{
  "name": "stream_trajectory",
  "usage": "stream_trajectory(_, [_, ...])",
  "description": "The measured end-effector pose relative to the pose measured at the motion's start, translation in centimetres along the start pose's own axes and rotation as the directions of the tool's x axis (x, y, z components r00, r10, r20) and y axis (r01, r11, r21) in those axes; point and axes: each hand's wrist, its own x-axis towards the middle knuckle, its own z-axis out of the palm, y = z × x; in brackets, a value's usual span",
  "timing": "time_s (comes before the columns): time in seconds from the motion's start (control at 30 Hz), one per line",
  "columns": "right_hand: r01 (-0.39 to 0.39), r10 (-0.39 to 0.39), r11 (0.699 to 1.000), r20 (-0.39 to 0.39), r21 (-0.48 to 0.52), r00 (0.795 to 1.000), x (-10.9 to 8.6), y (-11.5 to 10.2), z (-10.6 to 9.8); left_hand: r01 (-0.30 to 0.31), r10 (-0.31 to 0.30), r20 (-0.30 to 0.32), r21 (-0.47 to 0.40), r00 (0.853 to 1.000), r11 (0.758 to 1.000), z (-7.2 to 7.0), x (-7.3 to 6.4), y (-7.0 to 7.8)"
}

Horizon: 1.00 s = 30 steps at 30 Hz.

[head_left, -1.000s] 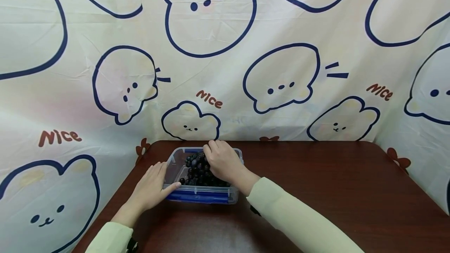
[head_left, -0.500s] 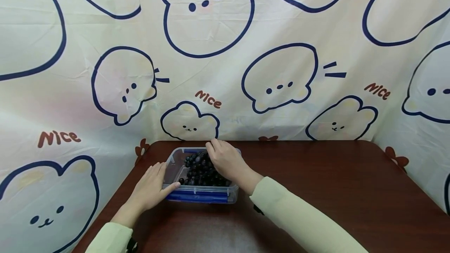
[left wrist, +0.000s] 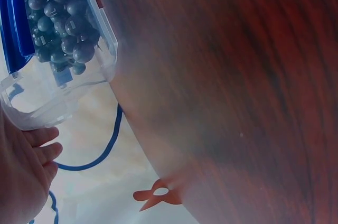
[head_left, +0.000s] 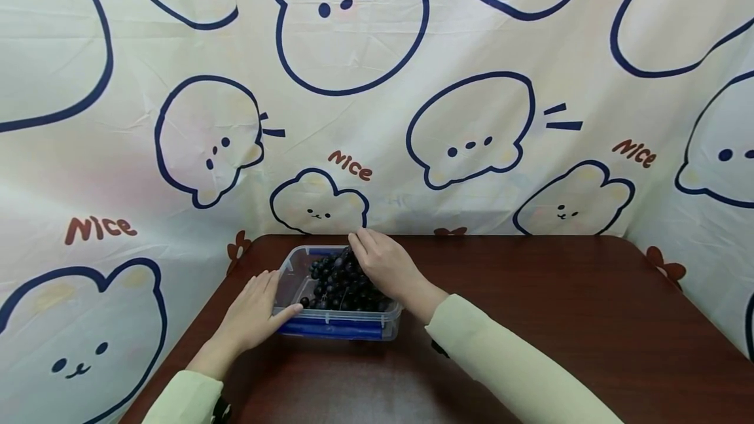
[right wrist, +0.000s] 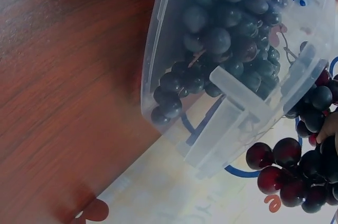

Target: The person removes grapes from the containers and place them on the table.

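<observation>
A clear plastic box (head_left: 338, 316) with blue clips stands on the table, with a pile of dark grapes (head_left: 341, 286) inside it. The left hand (head_left: 250, 309) rests at the box's left front corner, its fingers along the side wall and the thumb over the front rim. Over the right part of the box, the right hand (head_left: 385, 264) pinches a bunch of dark red-black grapes (right wrist: 288, 176). This bunch hangs beside the box's upper rim in the right wrist view, while more grapes (right wrist: 216, 39) show through the clear wall. Most of the right hand's fingers are hidden there.
The brown wooden table (head_left: 530, 326) reaches to a pale cloth backdrop (head_left: 377, 123) printed with cartoon animals. The box sits near the table's back left edge. Light green sleeves (head_left: 501, 352) cover both forearms.
The right hand has shifted slightly to the right and upward, showing more of the grapes in the box. The left hand and the box have stayed in place.
</observation>
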Motion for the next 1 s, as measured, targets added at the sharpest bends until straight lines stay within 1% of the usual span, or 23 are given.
stream_trajectory(0.17, [0.004, -0.004, 1.0, -0.004, 0.007, 1.0, -0.1, 0.2, -0.2, 0.006, -0.006, 0.001, 0.0, 1.0, 1.0, -0.1, 0.0, 0.1])
stream_trajectory(0.33, [0.014, -0.014, 1.0, -0.005, 0.003, 1.0, -0.3, 0.4, -0.2, -0.004, 0.004, -0.005, 0.003, 1.0, 1.0, -0.2, 0.0, 0.1])
stream_trajectory(0.67, [0.023, -0.023, 1.0, -0.054, 0.0, 0.998, -0.3, 0.8, -0.1, -0.006, 0.006, 0.0, -0.002, 1.0, 1.0, -0.1, 0.0, 0.2])
stream_trajectory(0.87, [0.014, -0.014, 1.0, -0.049, 0.009, 0.999, -0.5, 1.3, -0.2, -0.016, 0.016, -0.015, -0.005, 1.0, 1.0, -0.1, 0.1, 0.2])
stream_trajectory(1.0, [0.017, -0.017, 1.0, -0.05, 0.01, 0.999, -0.6, 1.5, -0.3, -0.008, 0.008, -0.006, -0.01, 1.0, 1.0, 0.0, 0.1, 0.1])
